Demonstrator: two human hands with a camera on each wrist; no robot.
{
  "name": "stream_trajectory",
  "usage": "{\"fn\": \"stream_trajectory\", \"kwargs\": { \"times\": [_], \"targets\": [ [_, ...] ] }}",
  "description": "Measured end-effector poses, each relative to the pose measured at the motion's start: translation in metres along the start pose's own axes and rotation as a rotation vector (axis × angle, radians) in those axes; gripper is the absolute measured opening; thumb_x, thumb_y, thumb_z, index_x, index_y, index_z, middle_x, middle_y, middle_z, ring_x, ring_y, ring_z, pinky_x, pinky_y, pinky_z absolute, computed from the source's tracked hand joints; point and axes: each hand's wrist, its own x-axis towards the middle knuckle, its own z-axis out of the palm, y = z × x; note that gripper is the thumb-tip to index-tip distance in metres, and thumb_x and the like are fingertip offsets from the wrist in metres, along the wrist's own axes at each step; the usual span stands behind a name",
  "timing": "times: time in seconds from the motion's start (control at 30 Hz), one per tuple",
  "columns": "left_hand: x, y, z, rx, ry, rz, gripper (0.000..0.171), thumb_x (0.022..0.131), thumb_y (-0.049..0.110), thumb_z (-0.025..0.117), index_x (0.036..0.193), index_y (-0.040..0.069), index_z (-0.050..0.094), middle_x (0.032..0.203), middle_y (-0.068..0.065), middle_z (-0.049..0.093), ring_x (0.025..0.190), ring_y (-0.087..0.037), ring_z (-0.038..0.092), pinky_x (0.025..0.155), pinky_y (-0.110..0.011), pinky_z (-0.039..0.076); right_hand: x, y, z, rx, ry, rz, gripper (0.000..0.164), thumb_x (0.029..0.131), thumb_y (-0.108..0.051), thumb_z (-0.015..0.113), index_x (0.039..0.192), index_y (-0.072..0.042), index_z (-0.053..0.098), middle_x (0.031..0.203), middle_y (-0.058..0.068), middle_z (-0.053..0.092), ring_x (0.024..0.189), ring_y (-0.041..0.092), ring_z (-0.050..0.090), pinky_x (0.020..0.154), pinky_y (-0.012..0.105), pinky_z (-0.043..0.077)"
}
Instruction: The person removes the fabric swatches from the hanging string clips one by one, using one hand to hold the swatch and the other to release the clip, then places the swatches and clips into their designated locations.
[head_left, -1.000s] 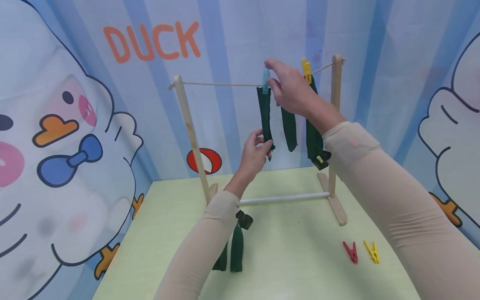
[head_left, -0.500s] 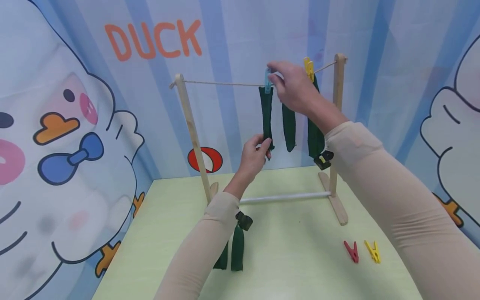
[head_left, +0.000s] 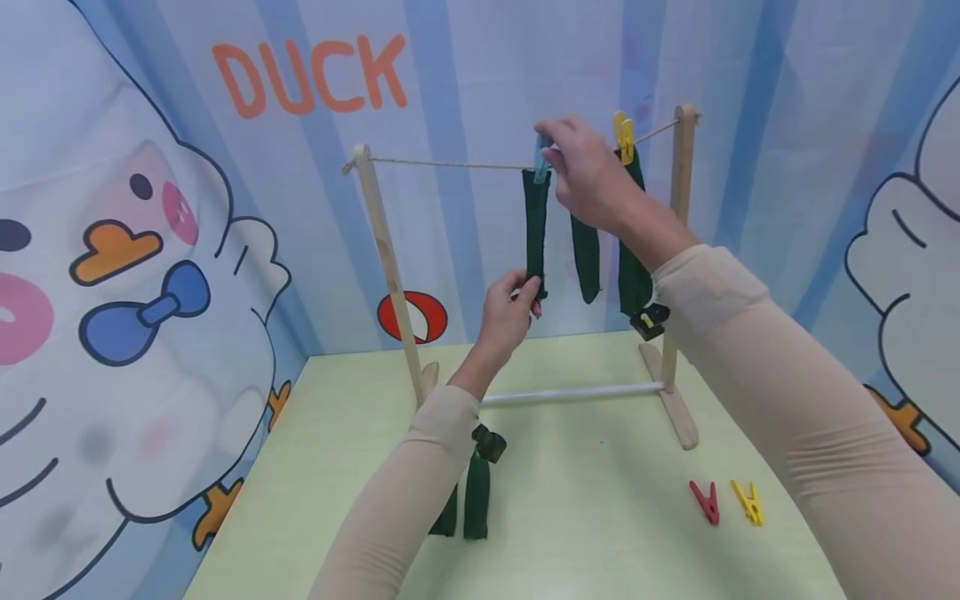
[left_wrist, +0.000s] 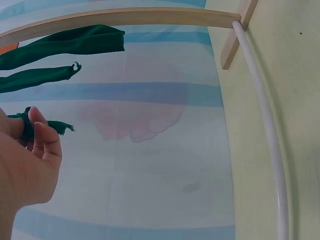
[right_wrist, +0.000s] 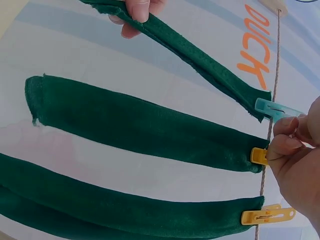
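Note:
A narrow dark green cloth strip (head_left: 536,221) hangs from the rope, clipped at its top by a light blue clothespin (right_wrist: 272,107). My right hand (head_left: 592,179) pinches the handle end of this clothespin. Lower down, my left hand (head_left: 504,312) pinches the strip near its frayed bottom end, thumb in front. In the right wrist view the strip runs slanted between both hands. Beside it hangs a second green strip (right_wrist: 145,120) on a yellow clothespin (right_wrist: 259,156), partly behind my right hand. A third strip (head_left: 635,279) hangs from another yellow clothespin (head_left: 623,137).
The rope (head_left: 450,164) spans two wooden posts (head_left: 682,167), joined low down by a white rod (head_left: 573,393). More green strips (head_left: 476,500) lie on the table (head_left: 585,517), partly behind my left sleeve. A red clothespin (head_left: 705,503) and a yellow one lie at the front right.
The left fingers have drawn closer together on the strip's lower end, and the strip hangs a little straighter. My right hand stays at the blue clothespin. The head view has shifted slightly.

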Motion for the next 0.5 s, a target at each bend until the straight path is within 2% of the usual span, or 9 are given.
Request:
{"fn": "stream_trajectory", "kwargs": {
  "times": [0.07, 0.13, 0.23, 0.37, 0.5],
  "targets": [
    [-0.0005, -0.0002, 0.0002, -0.004, 0.001, 0.004, 0.021, 0.105, 0.014, 0.054, 0.109, -0.004, 0.061, 0.076, -0.007, 0.055, 0.061, -0.026, 0.055, 0.049, -0.022, 0.037, -0.0008, -0.0007, 0.0, 0.002, 0.007, 0.004, 0.038, 0.108, -0.008, 0.041, 0.144, 0.002, 0.045, 0.132, 0.02, 0.05, 0.114, 0.029, 0.055, 0.101, 0.037, 0.047],
    [-0.0009, -0.0001, 0.0004, -0.003, 0.001, 0.006, 0.021, 0.105, 0.014, 0.054, 0.109, -0.004, 0.062, 0.077, -0.007, 0.055, 0.058, -0.014, 0.053, 0.049, -0.022, 0.037, -0.0012, -0.0012, -0.0002, -0.001, 0.011, 0.007, 0.036, 0.107, -0.008, 0.041, 0.141, 0.002, 0.046, 0.13, 0.019, 0.05, 0.112, 0.028, 0.055, 0.1, 0.036, 0.048],
    [-0.0018, 0.0009, 0.0013, -0.006, 0.001, 0.005, 0.02, 0.105, 0.014, 0.054, 0.108, -0.004, 0.062, 0.077, -0.009, 0.056, 0.058, -0.015, 0.052, 0.049, -0.022, 0.037, -0.0012, -0.0014, -0.0008, -0.002, 0.018, 0.008, 0.034, 0.107, -0.006, 0.043, 0.138, 0.003, 0.048, 0.129, 0.019, 0.051, 0.111, 0.028, 0.055, 0.098, 0.037, 0.048],
    [-0.0017, 0.0014, 0.0019, -0.009, 0.002, 0.003, 0.019, 0.104, 0.015, 0.055, 0.107, -0.003, 0.062, 0.079, -0.013, 0.056, 0.062, -0.025, 0.053, 0.049, -0.023, 0.037, -0.0018, -0.0028, -0.0013, 0.009, 0.017, 0.029, 0.032, 0.106, -0.006, 0.043, 0.136, 0.004, 0.049, 0.128, 0.019, 0.052, 0.11, 0.027, 0.054, 0.097, 0.037, 0.049],
    [-0.0023, 0.0004, 0.0015, -0.015, 0.0, -0.003, 0.019, 0.104, 0.015, 0.055, 0.106, -0.003, 0.061, 0.08, -0.013, 0.057, 0.062, -0.024, 0.054, 0.049, -0.023, 0.036, -0.0023, -0.0051, -0.0011, 0.036, 0.036, 0.039, 0.029, 0.106, -0.004, 0.044, 0.133, 0.004, 0.052, 0.125, 0.019, 0.055, 0.107, 0.027, 0.056, 0.096, 0.037, 0.05]
  ]
}}
